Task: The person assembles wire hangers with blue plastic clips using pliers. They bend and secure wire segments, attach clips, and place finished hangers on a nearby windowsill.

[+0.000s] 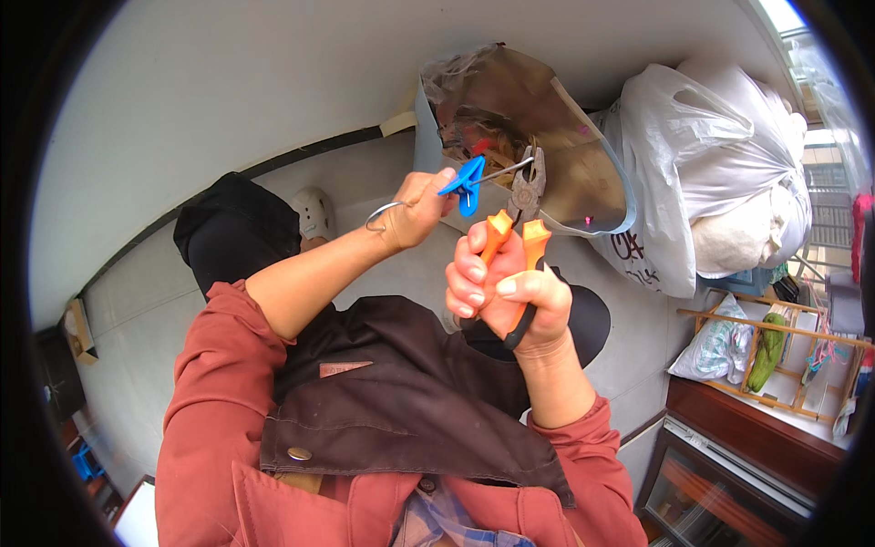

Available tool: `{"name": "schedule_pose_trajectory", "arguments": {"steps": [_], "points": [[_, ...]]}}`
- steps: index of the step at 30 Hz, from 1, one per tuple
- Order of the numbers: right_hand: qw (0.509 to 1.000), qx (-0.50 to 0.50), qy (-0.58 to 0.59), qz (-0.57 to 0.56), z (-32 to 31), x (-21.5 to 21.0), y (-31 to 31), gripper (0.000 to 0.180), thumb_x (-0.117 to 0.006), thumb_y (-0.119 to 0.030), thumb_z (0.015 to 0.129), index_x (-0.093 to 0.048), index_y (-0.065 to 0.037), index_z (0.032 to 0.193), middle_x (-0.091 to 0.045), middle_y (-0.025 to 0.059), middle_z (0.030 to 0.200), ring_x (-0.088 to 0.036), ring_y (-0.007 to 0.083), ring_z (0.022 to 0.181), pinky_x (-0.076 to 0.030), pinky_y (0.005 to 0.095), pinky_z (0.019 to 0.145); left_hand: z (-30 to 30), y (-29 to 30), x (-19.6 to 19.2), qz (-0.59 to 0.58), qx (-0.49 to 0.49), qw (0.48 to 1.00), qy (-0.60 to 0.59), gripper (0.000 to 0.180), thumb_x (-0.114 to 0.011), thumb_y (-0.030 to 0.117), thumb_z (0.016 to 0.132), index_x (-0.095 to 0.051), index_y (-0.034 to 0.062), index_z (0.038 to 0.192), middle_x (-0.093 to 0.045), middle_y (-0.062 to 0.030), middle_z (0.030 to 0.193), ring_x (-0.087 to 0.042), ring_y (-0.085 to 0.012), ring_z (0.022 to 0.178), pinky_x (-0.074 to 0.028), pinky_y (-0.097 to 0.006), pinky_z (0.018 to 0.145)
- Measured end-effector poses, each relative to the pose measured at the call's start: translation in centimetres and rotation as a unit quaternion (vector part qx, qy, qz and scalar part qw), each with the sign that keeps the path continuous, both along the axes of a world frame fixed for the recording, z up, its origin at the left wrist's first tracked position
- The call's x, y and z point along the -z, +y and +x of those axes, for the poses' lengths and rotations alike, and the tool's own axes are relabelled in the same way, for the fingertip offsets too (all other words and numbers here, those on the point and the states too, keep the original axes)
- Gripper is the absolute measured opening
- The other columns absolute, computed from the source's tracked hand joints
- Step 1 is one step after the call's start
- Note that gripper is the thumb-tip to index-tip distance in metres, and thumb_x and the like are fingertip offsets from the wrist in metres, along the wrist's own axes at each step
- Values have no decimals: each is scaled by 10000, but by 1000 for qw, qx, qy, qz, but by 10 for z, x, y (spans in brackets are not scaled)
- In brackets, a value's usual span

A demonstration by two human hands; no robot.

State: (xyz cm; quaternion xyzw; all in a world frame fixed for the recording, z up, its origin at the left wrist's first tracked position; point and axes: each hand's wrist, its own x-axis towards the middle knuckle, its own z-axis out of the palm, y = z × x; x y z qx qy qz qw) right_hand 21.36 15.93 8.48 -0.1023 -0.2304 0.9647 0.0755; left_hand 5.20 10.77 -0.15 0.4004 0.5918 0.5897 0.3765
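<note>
Nearest lies the person's own dark brown apron [401, 410], with the reddish sleeves [214, 374] on either side. Ahead of it, the right hand [515, 292] has its fingers wrapped round the orange-and-black handles of a pair of pliers [527, 196]; the handles stand somewhat apart and the metal nose points away from the body. Just beyond and to the left, the left hand [421, 208] pinches a blue clip [468, 182] between narrowed fingers. A thin metal rod [504, 170] runs from the clip to the plier nose, its far end at the jaws; whether they bite it firmly I cannot tell. The step in hand seems to be catching that rod end with the pliers while the clip is steadied. The next move would call for a firm squeeze on the handles and an unmoving left pinch, lest the rod slip. Farther out, past the pliers, an open bag [592, 164] stands on the grey floor [155, 301] near the wall, with a bulging white plastic bag [674, 155] beside it and a long green vegetable [770, 351] off to the right.
</note>
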Motion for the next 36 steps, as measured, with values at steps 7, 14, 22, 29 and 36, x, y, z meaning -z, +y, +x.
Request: {"name": "schedule_pose_trajectory", "arguments": {"steps": [7, 14, 22, 29, 36], "points": [[989, -50, -121, 68, 36, -12, 25, 389, -561, -152, 677, -458, -14, 1025, -475, 78, 831, -466, 176, 665, -393, 322, 585, -20, -9, -18, -93, 130, 984, 84, 572, -338, 480, 926, -440, 25, 593, -390, -36, 525, -345, -153, 517, -337, -304, 511], [977, -5, -162, 138, 48, -3, 0, 329, -565, -132, 717, -466, -3, 1003, -495, 73, 823, -483, 153, 672, -413, 302, 609, -28, -28, -31, -102, 186, 960, 185, 533, -297, 423, 949, -461, 9, 656, -426, -96, 524, -372, -242, 493, -366, -339, 516], [925, -5, -252, 284, 47, 62, -20, 216, -528, -109, 814, -473, -7, 997, -505, 25, 789, -496, 91, 682, -438, 249, 617, -36, -59, -13, -299, 184, 888, 295, 568, -273, 406, 956, -493, -8, 635, -480, -188, 560, -444, -372, 536, -399, -425, 557], [609, -107, -485, 618, 35, 151, -28, 426, -555, -141, 712, -440, 34, 1083, -569, 278, 957, -529, 440, 950, -419, 457, 808, -29, -62, 7, -422, 181, 818, 345, 428, -390, 322, 915, -600, -7, 737, -566, -216, 629, -560, -389, 638, -460, -439, 617], [590, 44, -498, 634, 25, 136, -26, 441, -562, -134, 684, -442, -3, 1087, -569, 220, 947, -548, 382, 922, -427, 407, 808, -26, -67, 25, -281, 119, 922, 239, 389, -369, 315, 926, -516, -7, 765, -504, -161, 580, -473, -294, 533, -405, -365, 559]]}}
